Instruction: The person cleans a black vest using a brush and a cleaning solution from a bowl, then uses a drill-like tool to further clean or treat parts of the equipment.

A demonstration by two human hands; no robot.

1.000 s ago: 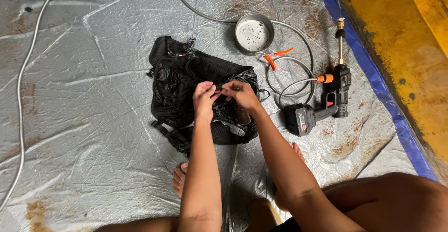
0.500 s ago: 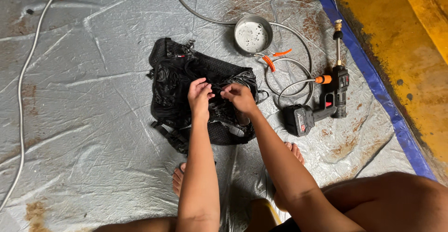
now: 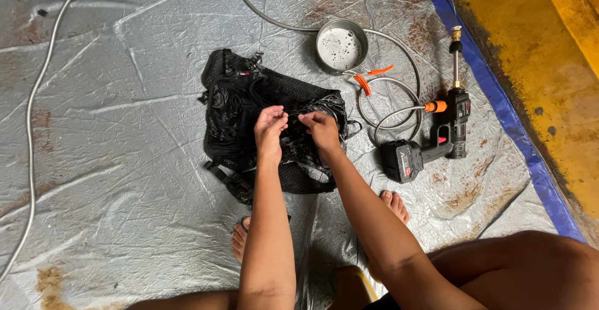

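A wet black backpack point(image 3: 240, 113) lies flat on a grey plastic sheet point(image 3: 125, 160). My left hand point(image 3: 269, 126) and my right hand point(image 3: 321, 129) are side by side over its middle. Both pinch a thin black strap or cord of the backpack, stretched between their fingertips. My bare feet point(image 3: 241, 238) show on the sheet below the pack.
A round metal bowl point(image 3: 340, 45) with foamy water stands beyond the pack. A black cordless spray gun point(image 3: 437, 141) with an orange fitting lies to the right, joined to a coiled grey hose point(image 3: 387, 98). A blue edge point(image 3: 493, 98) and yellow floor border the sheet on the right.
Both hands have lifted slightly and moved a little apart, drawing the thin strap taut between them. The backpack and the tools have not moved.
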